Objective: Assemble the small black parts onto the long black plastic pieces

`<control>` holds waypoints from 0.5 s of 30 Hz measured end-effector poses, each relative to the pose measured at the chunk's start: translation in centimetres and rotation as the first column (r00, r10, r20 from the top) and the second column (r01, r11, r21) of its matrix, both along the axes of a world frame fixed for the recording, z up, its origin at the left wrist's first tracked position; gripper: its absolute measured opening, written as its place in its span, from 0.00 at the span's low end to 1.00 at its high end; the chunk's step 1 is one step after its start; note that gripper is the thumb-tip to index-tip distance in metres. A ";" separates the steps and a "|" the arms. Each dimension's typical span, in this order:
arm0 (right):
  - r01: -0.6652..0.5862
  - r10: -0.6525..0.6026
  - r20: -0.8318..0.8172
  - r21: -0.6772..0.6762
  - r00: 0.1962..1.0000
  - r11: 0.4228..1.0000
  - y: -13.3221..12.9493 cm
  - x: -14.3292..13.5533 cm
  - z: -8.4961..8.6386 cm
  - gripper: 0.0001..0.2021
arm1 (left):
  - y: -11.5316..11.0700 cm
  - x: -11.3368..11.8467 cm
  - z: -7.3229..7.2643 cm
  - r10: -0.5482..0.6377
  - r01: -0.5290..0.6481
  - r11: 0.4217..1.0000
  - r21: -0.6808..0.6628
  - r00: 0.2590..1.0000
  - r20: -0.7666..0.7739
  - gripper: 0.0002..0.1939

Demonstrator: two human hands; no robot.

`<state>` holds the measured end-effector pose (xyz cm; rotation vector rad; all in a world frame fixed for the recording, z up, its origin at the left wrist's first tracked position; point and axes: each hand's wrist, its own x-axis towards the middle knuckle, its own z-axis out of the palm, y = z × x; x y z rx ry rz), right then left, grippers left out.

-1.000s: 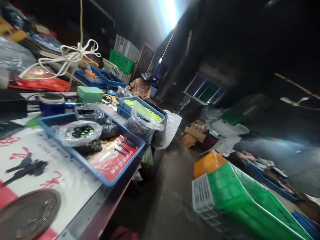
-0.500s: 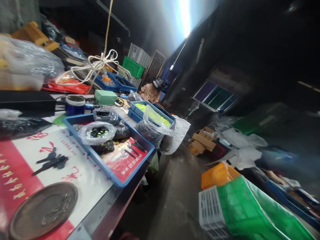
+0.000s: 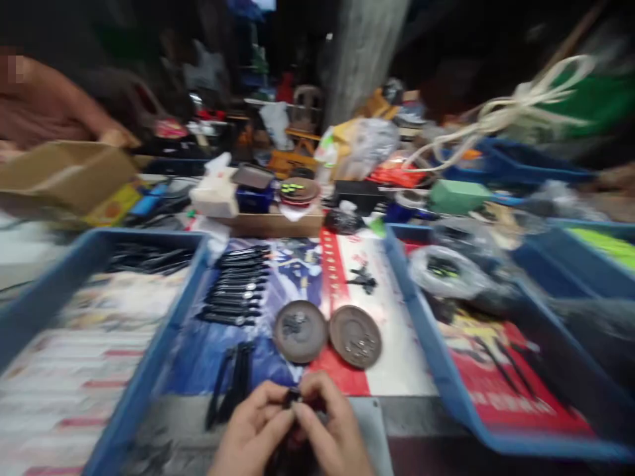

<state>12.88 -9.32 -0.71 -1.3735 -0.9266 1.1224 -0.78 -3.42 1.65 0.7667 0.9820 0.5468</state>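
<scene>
At the bottom middle, my left hand (image 3: 260,426) and my right hand (image 3: 330,423) meet with thumbs and forefingers pinched on a small dark piece (image 3: 294,396), too blurred to name. Just beyond them lie two round brown dishes: the left dish (image 3: 300,350) has small dark bits in it, the right dish (image 3: 342,327) small shiny metal parts. Left of my hands is a bunch of black strips (image 3: 239,373). Farther up, a row of black strap-like pieces (image 3: 233,284) lies on the blue sheet. Small black parts (image 3: 364,277) rest on the red and white sheet.
A blue tray (image 3: 198,264) stands at left, another blue tray (image 3: 404,264) at right with plastic bags and black pieces. Behind are a tissue pack (image 3: 215,192), a green box (image 3: 459,197) and hanging white cable (image 3: 496,112). A person's arm (image 3: 74,92) is beside a cardboard box (image 3: 64,175).
My view has swung left and down, from the room's right side to the table before me. Both my hands are now in view, pinching a small dark piece.
</scene>
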 end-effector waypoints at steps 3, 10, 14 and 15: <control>-0.055 0.041 -0.261 -0.048 0.964 0.997 -0.3 0.1 -1.4 0.12 | -0.8 0.4 -0.8 0.014 -0.008 0.998 -0.057 0.994 0.104 0.20; -0.178 0.175 0.061 0.051 0.983 0.983 -0.4 1.1 -0.2 0.13 | -1.8 0.3 -0.9 0.046 -0.024 0.994 -0.110 0.978 0.202 0.21; -0.203 0.201 0.088 0.014 0.976 0.979 -0.6 1.5 0.0 0.10 | -1.7 0.4 -0.4 0.059 -0.028 0.987 -0.156 0.979 0.197 0.20; -0.206 0.207 0.020 -0.015 0.978 0.978 -0.7 1.5 -0.1 0.10 | -1.6 0.5 -0.2 0.064 -0.031 0.985 -0.170 0.980 0.190 0.19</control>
